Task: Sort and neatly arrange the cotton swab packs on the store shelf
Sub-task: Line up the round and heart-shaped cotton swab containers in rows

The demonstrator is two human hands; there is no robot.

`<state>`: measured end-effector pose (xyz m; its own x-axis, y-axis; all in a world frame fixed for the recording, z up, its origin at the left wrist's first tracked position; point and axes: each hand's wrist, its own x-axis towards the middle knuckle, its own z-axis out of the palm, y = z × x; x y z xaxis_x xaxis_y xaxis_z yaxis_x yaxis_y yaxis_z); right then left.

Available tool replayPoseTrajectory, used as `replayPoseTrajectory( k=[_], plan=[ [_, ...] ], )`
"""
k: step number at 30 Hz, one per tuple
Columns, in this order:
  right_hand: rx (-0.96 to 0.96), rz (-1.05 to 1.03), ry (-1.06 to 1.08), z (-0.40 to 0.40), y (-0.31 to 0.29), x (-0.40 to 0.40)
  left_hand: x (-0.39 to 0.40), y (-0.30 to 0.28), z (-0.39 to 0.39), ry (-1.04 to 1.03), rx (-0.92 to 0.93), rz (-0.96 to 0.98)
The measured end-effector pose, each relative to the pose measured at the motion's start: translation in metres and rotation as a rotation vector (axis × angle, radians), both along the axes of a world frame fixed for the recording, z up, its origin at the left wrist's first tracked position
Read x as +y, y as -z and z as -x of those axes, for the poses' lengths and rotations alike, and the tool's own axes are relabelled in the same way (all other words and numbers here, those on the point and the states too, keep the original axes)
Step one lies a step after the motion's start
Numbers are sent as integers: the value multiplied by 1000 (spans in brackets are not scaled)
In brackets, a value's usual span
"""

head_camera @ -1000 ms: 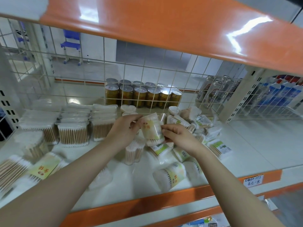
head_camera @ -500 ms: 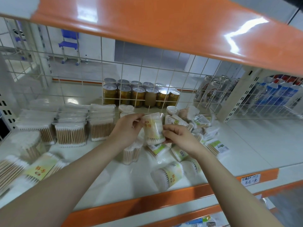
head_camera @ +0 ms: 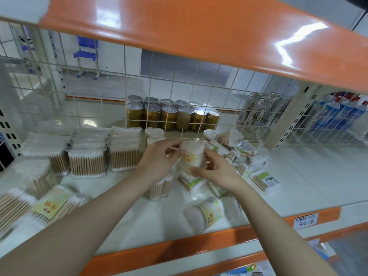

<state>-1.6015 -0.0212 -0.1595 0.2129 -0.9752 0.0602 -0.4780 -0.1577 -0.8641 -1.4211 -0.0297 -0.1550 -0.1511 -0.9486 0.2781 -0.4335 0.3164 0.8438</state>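
Note:
Both my hands hold one round cotton swab pack [head_camera: 192, 154] with a yellow label, upright above the white shelf [head_camera: 298, 176]. My left hand [head_camera: 159, 160] pinches its top left edge; my right hand [head_camera: 217, 170] grips its lower right side. Below and to the right lies a loose heap of swab packs [head_camera: 235, 148], with flat green-label packs [head_camera: 264, 181] among them. A round pack [head_camera: 205, 215] lies on its side near the front edge. Neat rows of flat wooden-stick packs [head_camera: 87, 160] stand at the left.
A wire grid [head_camera: 175, 86] closes the back of the shelf; gold cans [head_camera: 171, 116] and tall cans [head_camera: 256, 110] stand behind it. An orange upper shelf [head_camera: 199, 26] hangs overhead. Yellow-label packs [head_camera: 49, 206] lie at the front left. A price tag [head_camera: 305, 221] sits on the orange front edge.
The round pack has turned from tilted to upright between my hands and risen slightly. My right hand shifted lower along its side.

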Motion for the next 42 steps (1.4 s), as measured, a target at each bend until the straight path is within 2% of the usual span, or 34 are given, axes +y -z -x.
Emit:
replayPoseTrajectory(
  k=[4,9,18,22,27,42],
  plan=[
    [58,25,68,1,7,-7,0,1,1,13,-15,-2],
    [64,60,118,2,5,-17,-4,4,-11,-85,-50,20],
    [67,119,81,-13,7,-50,-13,10,-43,-214,-280,96],
    [189,171,91,-24,9,-73,-14,15,-55,-255,-404,99],
    [349,199,107,-35,13,-97,-13,15,-62,-250,-432,55],
    [487,197,34,-40,34,-128,-12,21,-68,-225,-599,85]
  ],
)
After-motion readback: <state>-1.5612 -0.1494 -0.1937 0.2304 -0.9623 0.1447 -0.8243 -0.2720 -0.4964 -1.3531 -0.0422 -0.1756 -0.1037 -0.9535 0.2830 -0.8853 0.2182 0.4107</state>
